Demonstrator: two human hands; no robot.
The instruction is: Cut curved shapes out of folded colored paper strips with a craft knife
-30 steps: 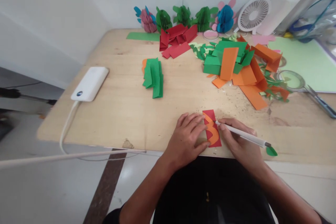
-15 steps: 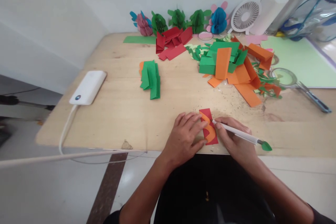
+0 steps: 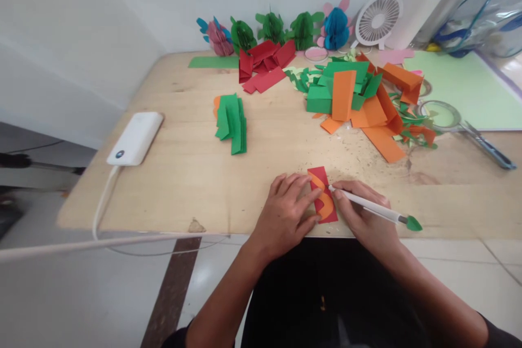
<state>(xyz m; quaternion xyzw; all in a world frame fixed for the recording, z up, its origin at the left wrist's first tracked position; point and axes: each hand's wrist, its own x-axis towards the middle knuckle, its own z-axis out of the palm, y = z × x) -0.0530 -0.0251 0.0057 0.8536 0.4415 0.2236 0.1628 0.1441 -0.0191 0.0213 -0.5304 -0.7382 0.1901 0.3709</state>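
Near the table's front edge lies a red paper strip (image 3: 319, 173), with a curved orange paper cutout (image 3: 325, 207) on top of it. My left hand (image 3: 285, 207) rests over their left side, fingers outstretched and fingertips pressing the cutout down. In my right hand (image 3: 369, 216) is a white pen (image 3: 369, 204) with a green leaf-shaped end, gripped between thumb and fingers. Its tip meets the red strip just right of the cutout's edge. Part of the cutout is hidden under my left fingers.
Folded green paper (image 3: 234, 122) lies left of centre. Beyond are red pieces (image 3: 265, 65) and a heap of green and orange pieces (image 3: 343, 95). Scissors (image 3: 487, 147) and tape rolls sit right, a power bank (image 3: 136, 138) left. Paper figures and a fan (image 3: 378, 19) line the wall.
The camera view has shifted slightly. Both hands, the pen and the papers keep nearly the same places relative to each other.
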